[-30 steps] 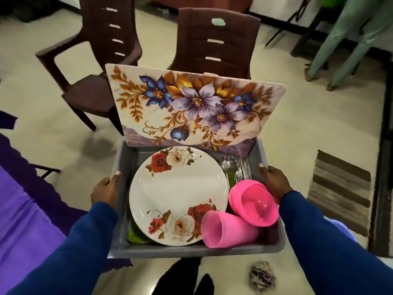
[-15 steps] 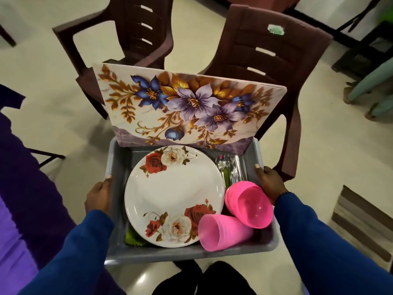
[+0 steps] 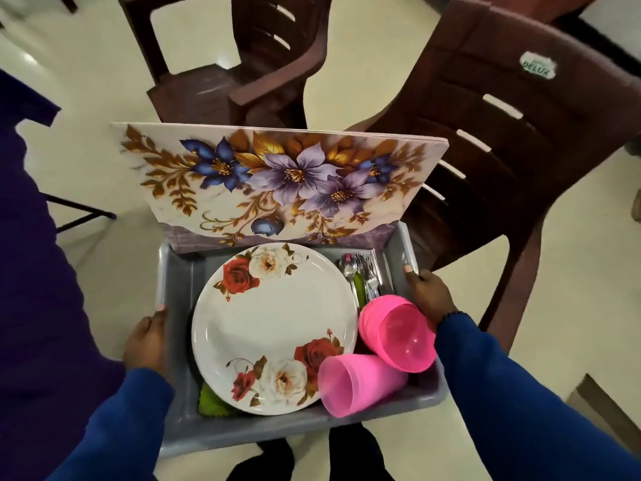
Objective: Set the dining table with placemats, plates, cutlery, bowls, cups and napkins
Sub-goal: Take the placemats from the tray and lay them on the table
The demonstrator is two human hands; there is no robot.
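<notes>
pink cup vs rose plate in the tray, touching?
Touching. The head view shows the pink cup lying on its side with its open rim overlapping the rose plate at the plate's lower right edge, no gap visible.

A pale cream tiled floor [image 3: 572, 300] is seen throughout, glossy, with soft reflections of light. Two dark brown plastic chairs are placed on it: one armchair [image 3: 242, 57] at the top centre, and a nearer chair [image 3: 513, 140] at the right whose slatted back bears a small green and white label [image 3: 537, 68]. A purple cloth [image 3: 38, 272] is draped along the left edge, with a thin black metal leg [image 3: 81, 211] shown beneath it. A striped mat [image 3: 603, 407] is glimpsed at the lower right.
</notes>
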